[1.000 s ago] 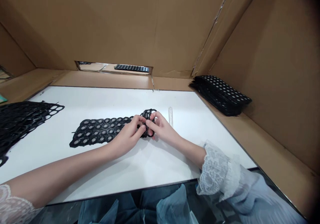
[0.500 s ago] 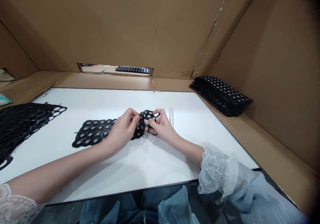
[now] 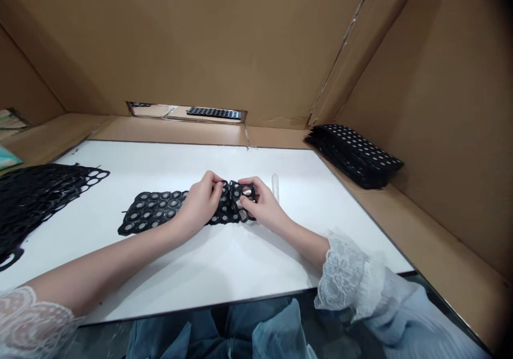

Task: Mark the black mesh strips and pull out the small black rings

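A black sheet with rows of round, pale-centred holes (image 3: 150,209) lies on the white board in front of me. My left hand (image 3: 202,198) pinches its upper edge between thumb and fingertips, covering the middle of the sheet. Close on the right, my right hand (image 3: 262,201) holds the sheet's right end, where an overlapping piece with larger open rings shows. Both hands are closed on the black material, a small distance apart. Just behind the right hand a clear, thin tube-like piece (image 3: 275,187) lies on the board.
A heap of black ring mesh (image 3: 44,198) spreads over the left side of the white board (image 3: 192,273). On the right cardboard ledge sits a stack of black perforated sheets (image 3: 355,153). Cardboard walls (image 3: 200,44) surround the board, with a slot (image 3: 176,111) at the back.
The right end of the black sheet has turned from bunched up to flatter and more spread out. My right hand has shifted slightly; the left hand keeps its pinch.
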A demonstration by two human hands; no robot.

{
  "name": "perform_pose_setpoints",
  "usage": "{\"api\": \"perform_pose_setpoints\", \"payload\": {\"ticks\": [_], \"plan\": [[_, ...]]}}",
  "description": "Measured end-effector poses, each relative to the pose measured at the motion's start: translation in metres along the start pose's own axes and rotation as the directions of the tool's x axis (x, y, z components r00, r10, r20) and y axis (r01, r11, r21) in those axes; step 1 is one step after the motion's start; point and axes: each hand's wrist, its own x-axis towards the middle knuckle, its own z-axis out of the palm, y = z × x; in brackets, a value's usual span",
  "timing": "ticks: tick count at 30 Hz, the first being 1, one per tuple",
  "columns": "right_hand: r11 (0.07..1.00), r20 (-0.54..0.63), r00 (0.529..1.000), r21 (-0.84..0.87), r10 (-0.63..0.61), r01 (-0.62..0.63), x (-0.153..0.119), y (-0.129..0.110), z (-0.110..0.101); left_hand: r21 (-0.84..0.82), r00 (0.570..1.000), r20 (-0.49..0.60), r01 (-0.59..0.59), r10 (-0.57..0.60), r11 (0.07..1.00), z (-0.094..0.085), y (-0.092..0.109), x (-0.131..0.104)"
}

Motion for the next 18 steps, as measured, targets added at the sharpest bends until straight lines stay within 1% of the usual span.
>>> {"api": "perform_pose_setpoints", "payload": {"ticks": [3,6,9,14,18], "plan": [[0.999,-0.013,0.999,0.000,-0.041,0.041,-0.002,0.000,0.002,-0.031,0.999,0.037,-0.009,0.011,0.999,0.006,0.004,-0.005],[0.992,-0.024,0.992,-0.008,-0.124,0.124,-0.003,-0.002,0.003,-0.097,0.997,0.079,-0.016,0.024,0.995,0.009,0.006,-0.010],[0.985,0.001,0.985,-0.005,-0.171,0.171,-0.004,-0.003,0.002,-0.155,0.991,0.125,-0.022,0.042,0.988,0.010,0.009,-0.014],[0.987,0.023,0.987,-0.001,-0.161,0.161,-0.007,-0.004,0.001,-0.175,0.980,0.179,-0.060,0.091,0.983,0.010,0.010,-0.013],[0.992,0.065,0.992,0.085,-0.104,0.098,-0.008,-0.006,0.001,-0.088,0.975,0.194,-0.095,0.110,0.992,0.009,0.008,-0.012]]}}
